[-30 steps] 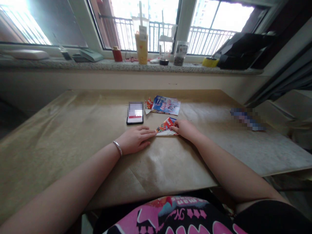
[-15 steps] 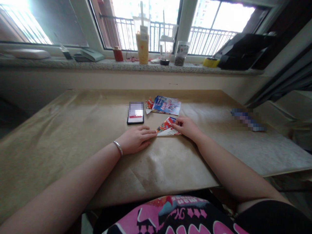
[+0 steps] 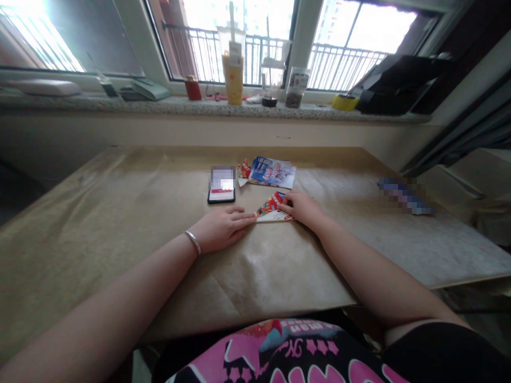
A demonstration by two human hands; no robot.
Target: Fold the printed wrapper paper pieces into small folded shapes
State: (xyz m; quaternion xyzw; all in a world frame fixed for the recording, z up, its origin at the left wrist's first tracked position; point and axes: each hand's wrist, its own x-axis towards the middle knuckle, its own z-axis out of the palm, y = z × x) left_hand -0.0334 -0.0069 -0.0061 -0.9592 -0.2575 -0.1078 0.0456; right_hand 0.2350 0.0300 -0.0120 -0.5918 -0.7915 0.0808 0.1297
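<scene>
A folded printed paper flyer [image 3: 272,208], red, white and blue, lies on the table in front of me. My left hand [image 3: 223,227] rests palm down with fingers stretched out, its fingertips on the flyer's left corner. A silver bracelet circles that wrist. At the flyer's right part, my right hand [image 3: 305,209] pinches the paper between thumb and fingers, covering its right end. Just beyond lies a stack of blue flyers [image 3: 273,173], with a small folded red and white paper piece [image 3: 244,171] at its left. A phone [image 3: 222,187] lies left of these, its screen lit and partly blurred.
The table [image 3: 159,191] has a tan cover with creases. A blurred blue packet-like item [image 3: 407,197] lies at the right. Along the windowsill [image 3: 207,108] stand a yellow drink cup [image 3: 233,74], a red jar [image 3: 193,88], clear cups, yellow tape [image 3: 345,102] and a black object [image 3: 393,88].
My right hand has shifted slightly left along the folded flyer, still pinching it. My left hand stays at the flyer's left corner, almost unmoved.
</scene>
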